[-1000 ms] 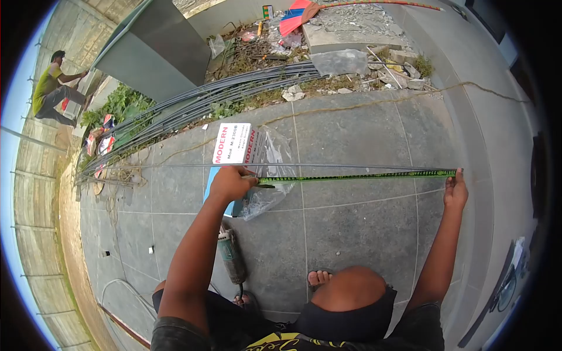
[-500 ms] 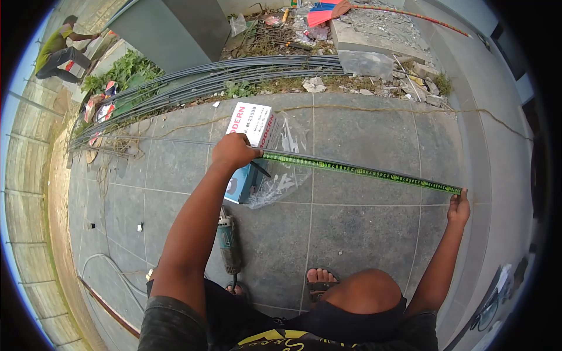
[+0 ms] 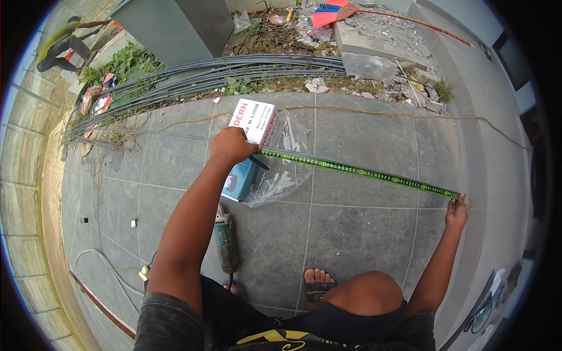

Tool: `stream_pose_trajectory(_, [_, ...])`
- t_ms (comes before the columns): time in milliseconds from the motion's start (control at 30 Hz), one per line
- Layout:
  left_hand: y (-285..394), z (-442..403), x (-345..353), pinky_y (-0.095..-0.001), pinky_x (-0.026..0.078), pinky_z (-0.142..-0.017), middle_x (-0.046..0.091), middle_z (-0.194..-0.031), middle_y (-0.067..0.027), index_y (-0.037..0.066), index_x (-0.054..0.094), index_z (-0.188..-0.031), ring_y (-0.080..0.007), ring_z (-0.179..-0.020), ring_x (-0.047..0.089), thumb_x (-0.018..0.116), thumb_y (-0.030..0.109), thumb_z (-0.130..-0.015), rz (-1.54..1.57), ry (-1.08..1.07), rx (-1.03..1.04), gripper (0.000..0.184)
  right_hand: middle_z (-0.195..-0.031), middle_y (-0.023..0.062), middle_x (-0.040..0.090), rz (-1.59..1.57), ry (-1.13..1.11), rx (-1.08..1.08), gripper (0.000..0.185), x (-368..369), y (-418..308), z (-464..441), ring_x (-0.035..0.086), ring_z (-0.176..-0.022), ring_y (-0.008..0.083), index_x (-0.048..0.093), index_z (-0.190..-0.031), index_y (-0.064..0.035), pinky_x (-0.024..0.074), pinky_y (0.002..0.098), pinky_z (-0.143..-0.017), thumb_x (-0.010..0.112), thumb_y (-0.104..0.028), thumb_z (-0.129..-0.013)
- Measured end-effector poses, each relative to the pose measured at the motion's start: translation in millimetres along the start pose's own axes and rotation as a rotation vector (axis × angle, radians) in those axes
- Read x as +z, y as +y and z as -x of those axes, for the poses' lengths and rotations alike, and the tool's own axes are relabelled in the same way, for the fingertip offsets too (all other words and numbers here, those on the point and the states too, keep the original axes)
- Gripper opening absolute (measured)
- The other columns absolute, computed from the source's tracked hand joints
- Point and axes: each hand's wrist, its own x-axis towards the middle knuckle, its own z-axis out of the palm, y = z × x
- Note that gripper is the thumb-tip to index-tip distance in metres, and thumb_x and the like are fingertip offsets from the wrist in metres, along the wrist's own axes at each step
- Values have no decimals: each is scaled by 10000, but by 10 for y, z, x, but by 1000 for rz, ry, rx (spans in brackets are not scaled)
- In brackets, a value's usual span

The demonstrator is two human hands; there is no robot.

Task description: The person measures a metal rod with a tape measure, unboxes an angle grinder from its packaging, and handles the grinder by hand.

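Note:
A green measuring tape [image 3: 358, 171] is stretched taut above the tiled floor, between my two hands. My left hand [image 3: 231, 145] is closed around its left end, over a cardboard box [image 3: 253, 111] with red and black print. A dark, slim object [image 3: 260, 163] pokes out below this hand; its kind is unclear. My right hand [image 3: 457, 212] pinches the tape's other end near the grey ledge. A thin metal rod [image 3: 170, 136] runs leftward from my left hand, and a grey edge shows along the tape. An angle grinder [image 3: 225, 238] lies on the floor by my foot.
Clear plastic wrap [image 3: 287, 175] lies beside the box. Beyond are a bundle of long steel bars [image 3: 252, 65], rubble [image 3: 389, 29] and a broom [image 3: 331, 13]. A rope [image 3: 374, 110] crosses the tiles. Another person [image 3: 67, 47] bends over at upper left; a cable [image 3: 108, 266] lies at lower left.
My right hand and the tape's right end have dropped slightly. My left hand keeps its hold above the box. The person at upper left has bent further forward.

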Motion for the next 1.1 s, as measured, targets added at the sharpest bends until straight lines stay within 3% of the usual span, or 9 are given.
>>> stream_pose_trajectory(133, [-58,-10,17,-413,550,-852,736,-1011,-162,63,756,-993,-311,-971,705,835,508,-675,-33,23,-5,552,-947,52,649,-12,-19,20,177,-65,6,-72,607,-791,132,612,-1089,-21,501,246,-647,671,-124,-958])
stream_pose_trajectory(867, [-124,-30,5,-413,550,-841,736,-1007,-170,54,754,-973,-322,-941,709,816,499,-696,-19,18,20,528,-930,46,656,-9,-25,6,156,-42,-4,-73,612,-733,121,616,-1072,-17,525,229,-620,648,-133,-973])
stream_pose_trajectory(967, [-158,44,18,-408,546,-826,732,-980,-191,25,745,-945,-320,-918,711,812,494,-718,119,-43,111,526,-965,44,648,1,10,-27,199,-71,-17,-79,605,-820,125,618,-1109,-9,494,247,-672,674,-122,-956])
stream_pose_trajectory(1033, [-59,233,18,-398,540,-825,722,-971,-211,-15,720,-945,-325,-928,704,802,497,-747,285,-222,263,555,-996,50,648,43,-28,-70,255,-136,-76,-108,598,-843,125,620,-1136,12,481,243,-689,697,-136,-943])
stream_pose_trajectory(1100, [144,490,108,-409,541,-824,705,-916,-196,-29,677,-909,-335,-916,695,755,559,-770,227,-216,352,610,-1008,55,648,53,-7,-86,295,-192,-125,44,593,-857,123,609,-1173,20,476,246,-698,700,-140,-943])
